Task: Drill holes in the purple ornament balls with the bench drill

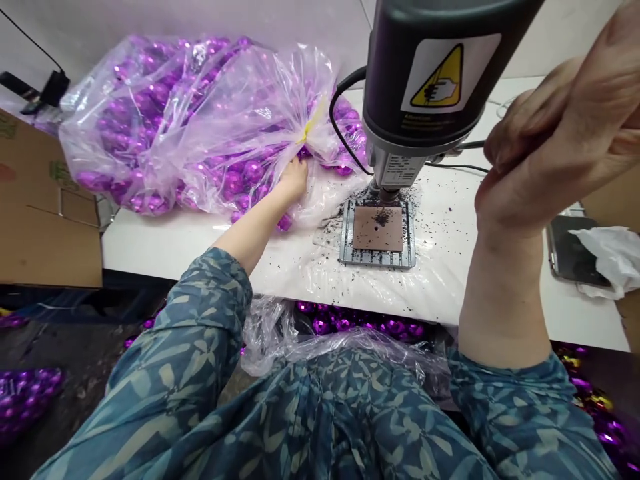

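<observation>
Baubles [233,180], shiny purple ones, showed through a clear bag [210,127] at about ten o'clock from the brown board [387,233] on the drill press [390,87], and the left hand [295,179] was right up against them near the yellow tie [306,131], fingertips too hidden to tell if it had grabbed one. Right hand [555,133] was up at two o'clock from that board, fingers curled, but I couldn't tell whether around anything.
</observation>
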`<state>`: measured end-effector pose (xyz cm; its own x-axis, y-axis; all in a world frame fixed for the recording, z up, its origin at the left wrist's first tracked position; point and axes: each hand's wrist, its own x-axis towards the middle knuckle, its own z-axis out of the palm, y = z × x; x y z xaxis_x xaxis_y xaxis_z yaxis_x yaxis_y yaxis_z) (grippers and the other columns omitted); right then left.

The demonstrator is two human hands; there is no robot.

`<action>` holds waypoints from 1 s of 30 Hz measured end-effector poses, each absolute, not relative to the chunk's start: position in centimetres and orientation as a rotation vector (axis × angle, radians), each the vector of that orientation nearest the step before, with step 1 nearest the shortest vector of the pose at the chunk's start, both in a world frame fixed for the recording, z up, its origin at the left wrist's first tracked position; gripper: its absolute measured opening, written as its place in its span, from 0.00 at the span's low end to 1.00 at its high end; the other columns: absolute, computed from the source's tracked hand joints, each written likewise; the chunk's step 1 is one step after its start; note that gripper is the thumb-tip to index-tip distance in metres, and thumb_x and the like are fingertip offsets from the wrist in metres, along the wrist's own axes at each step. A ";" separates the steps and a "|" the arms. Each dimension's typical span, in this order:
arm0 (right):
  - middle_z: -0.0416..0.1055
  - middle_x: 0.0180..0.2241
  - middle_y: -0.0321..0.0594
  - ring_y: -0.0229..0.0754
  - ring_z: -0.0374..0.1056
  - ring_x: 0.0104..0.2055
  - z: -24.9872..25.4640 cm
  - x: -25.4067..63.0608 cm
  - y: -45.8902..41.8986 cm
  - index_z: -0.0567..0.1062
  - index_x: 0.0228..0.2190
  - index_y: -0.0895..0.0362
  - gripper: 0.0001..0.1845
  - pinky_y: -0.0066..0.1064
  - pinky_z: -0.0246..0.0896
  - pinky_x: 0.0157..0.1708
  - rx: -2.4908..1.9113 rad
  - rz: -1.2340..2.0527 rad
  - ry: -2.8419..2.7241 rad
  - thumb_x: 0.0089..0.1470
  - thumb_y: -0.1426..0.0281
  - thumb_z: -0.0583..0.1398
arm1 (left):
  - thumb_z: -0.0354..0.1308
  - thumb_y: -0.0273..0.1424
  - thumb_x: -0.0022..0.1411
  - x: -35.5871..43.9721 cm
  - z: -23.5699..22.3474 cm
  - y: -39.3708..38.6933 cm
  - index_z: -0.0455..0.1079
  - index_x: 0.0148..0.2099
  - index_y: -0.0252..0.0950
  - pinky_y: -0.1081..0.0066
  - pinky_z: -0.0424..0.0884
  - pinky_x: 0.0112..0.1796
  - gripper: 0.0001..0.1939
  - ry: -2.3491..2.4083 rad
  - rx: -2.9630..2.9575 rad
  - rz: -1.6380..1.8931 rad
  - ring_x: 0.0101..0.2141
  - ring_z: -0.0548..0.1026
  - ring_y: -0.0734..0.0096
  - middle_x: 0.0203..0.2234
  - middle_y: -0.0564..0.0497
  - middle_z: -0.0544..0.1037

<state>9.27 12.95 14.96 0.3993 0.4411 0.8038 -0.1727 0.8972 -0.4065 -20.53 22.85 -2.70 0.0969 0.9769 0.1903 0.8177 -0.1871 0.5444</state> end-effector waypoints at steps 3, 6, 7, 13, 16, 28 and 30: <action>0.37 0.14 0.29 0.23 0.46 0.13 14.9 9.3 13.3 0.57 0.15 0.60 0.35 0.27 0.33 0.19 -0.241 0.373 -1.121 0.47 0.46 0.67 | 0.71 0.30 0.60 -20.4 -1.2 20.5 0.72 0.56 0.34 0.40 0.71 0.64 0.23 1.697 1.930 0.843 0.57 0.77 0.44 0.50 0.40 0.79; 0.38 0.14 0.30 0.24 0.48 0.13 14.9 9.5 13.0 0.57 0.15 0.60 0.35 0.25 0.37 0.20 -0.265 0.355 -1.152 0.50 0.46 0.64 | 0.68 0.28 0.62 -18.9 -0.1 16.8 0.71 0.60 0.42 0.49 0.81 0.55 0.25 1.250 1.608 1.028 0.49 0.82 0.56 0.49 0.45 0.81; 0.39 0.14 0.30 0.24 0.49 0.14 15.0 9.5 12.7 0.58 0.15 0.60 0.34 0.24 0.38 0.21 -0.293 0.360 -1.162 0.51 0.47 0.64 | 0.66 0.29 0.63 -18.2 0.2 15.4 0.71 0.60 0.43 0.51 0.82 0.53 0.23 1.129 1.476 1.054 0.49 0.82 0.58 0.49 0.45 0.82; 0.48 0.14 0.29 0.24 0.53 0.14 15.2 9.7 11.8 0.61 0.18 0.59 0.31 0.24 0.38 0.19 -0.370 0.376 -1.196 0.51 0.47 0.63 | 0.77 0.34 0.58 -14.4 -0.1 9.4 0.74 0.56 0.42 0.63 0.83 0.50 0.26 0.938 0.911 1.131 0.50 0.83 0.61 0.52 0.46 0.82; 0.47 0.13 0.27 0.23 0.53 0.14 15.1 9.5 11.9 0.61 0.19 0.59 0.31 0.24 0.36 0.19 -0.345 0.392 -1.150 0.49 0.47 0.64 | 0.73 0.43 0.64 -13.5 -0.7 8.5 0.76 0.54 0.43 0.62 0.84 0.49 0.20 0.902 0.705 1.130 0.54 0.82 0.56 0.51 0.45 0.83; 0.51 0.13 0.25 0.20 0.53 0.14 14.8 9.1 12.2 0.65 0.22 0.60 0.25 0.19 0.35 0.17 -0.249 0.436 -1.117 0.53 0.53 0.65 | 0.67 0.43 0.69 -11.9 -1.3 8.3 0.73 0.57 0.37 0.52 0.83 0.57 0.21 0.804 0.622 1.038 0.60 0.80 0.48 0.53 0.42 0.81; 0.51 0.13 0.25 0.20 0.52 0.14 14.7 9.1 12.2 0.65 0.22 0.61 0.26 0.18 0.36 0.17 -0.221 0.430 -1.126 0.54 0.53 0.64 | 0.70 0.45 0.66 -11.6 -2.0 8.6 0.74 0.57 0.40 0.51 0.82 0.58 0.23 0.831 0.700 1.070 0.60 0.79 0.48 0.55 0.43 0.81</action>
